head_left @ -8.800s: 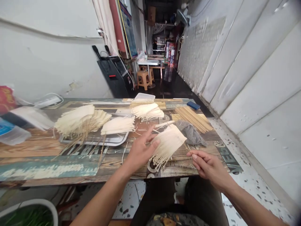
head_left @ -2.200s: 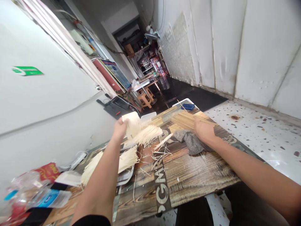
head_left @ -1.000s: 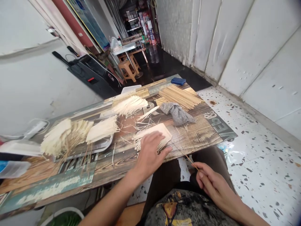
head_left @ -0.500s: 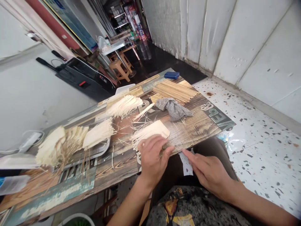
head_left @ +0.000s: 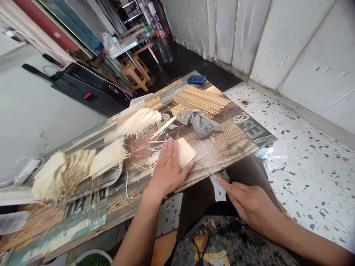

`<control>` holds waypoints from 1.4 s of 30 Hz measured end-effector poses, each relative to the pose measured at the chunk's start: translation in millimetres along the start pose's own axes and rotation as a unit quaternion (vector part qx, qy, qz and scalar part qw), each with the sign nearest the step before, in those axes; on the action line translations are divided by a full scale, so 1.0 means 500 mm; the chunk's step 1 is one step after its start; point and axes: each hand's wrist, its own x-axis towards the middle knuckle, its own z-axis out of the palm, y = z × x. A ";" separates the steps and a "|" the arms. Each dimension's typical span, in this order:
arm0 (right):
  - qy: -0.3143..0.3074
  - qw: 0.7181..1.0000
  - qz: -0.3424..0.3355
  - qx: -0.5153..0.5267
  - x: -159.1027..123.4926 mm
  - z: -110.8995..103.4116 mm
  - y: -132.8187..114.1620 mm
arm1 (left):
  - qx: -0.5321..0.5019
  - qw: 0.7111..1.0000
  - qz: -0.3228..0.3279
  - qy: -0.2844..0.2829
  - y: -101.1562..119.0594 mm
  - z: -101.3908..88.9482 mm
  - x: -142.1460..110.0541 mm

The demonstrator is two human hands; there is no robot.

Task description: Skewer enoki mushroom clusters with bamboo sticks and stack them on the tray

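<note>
My left hand lies flat with its fingers stretched over a bundle of enoki mushrooms near the table's front edge. A thin wooden skewer is pinched in my right hand, just off that edge. The skewer's far end meets the near side of the bundle; whether it has gone in cannot be made out. Behind my left hand lie a thin strand cluster and a larger pile of enoki. To the left, skewered enoki rest on a tray.
A grey cloth lies beyond the bundle, with many loose skewers and a blue box behind it. More skewered enoki are stacked at far left. Under the table's front edge stands a tub of greens.
My left hand has flattened out on the enoki bundle. The skewer in my right hand now shows clearly, its end at the bundle. The camera view has shifted slightly.
</note>
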 end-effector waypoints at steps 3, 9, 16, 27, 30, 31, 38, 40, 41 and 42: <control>-0.014 1.000 0.004 -0.005 0.001 -0.002 -0.001 | -0.005 1.000 -0.003 -0.003 0.001 0.014 0.002; -0.011 1.000 -0.003 -0.011 0.009 -0.004 -0.008 | -0.002 1.000 -0.010 -0.008 0.004 0.018 0.004; -0.025 1.000 -0.001 -0.006 0.011 0.003 -0.007 | -0.007 1.000 -0.009 0.004 0.004 0.020 0.004; -0.017 1.000 0.005 -0.002 0.012 -0.001 -0.010 | -0.020 1.000 -0.015 -0.003 0.004 0.018 0.004; -0.014 1.000 -0.001 -0.009 0.012 -0.001 -0.011 | -0.026 1.000 -0.015 -0.010 0.004 0.019 0.003; -0.012 1.000 -0.004 -0.011 0.012 -0.001 -0.012 | -0.027 0.999 -0.017 -0.014 0.004 0.019 0.003; -0.008 1.000 -0.001 -0.007 0.014 0.000 -0.016 | -0.038 0.999 -0.016 -0.004 0.002 0.021 0.002; -0.010 1.000 0.003 -0.003 0.015 0.000 -0.017 | -0.036 0.999 -0.016 -0.005 0.001 0.021 0.002; -0.011 1.000 0.004 -0.003 0.015 0.000 -0.017 | -0.034 0.999 -0.016 -0.007 0.001 0.022 0.002; -0.014 1.000 0.004 -0.003 0.015 0.000 -0.017 | -0.033 0.999 -0.017 -0.008 0.001 0.022 0.002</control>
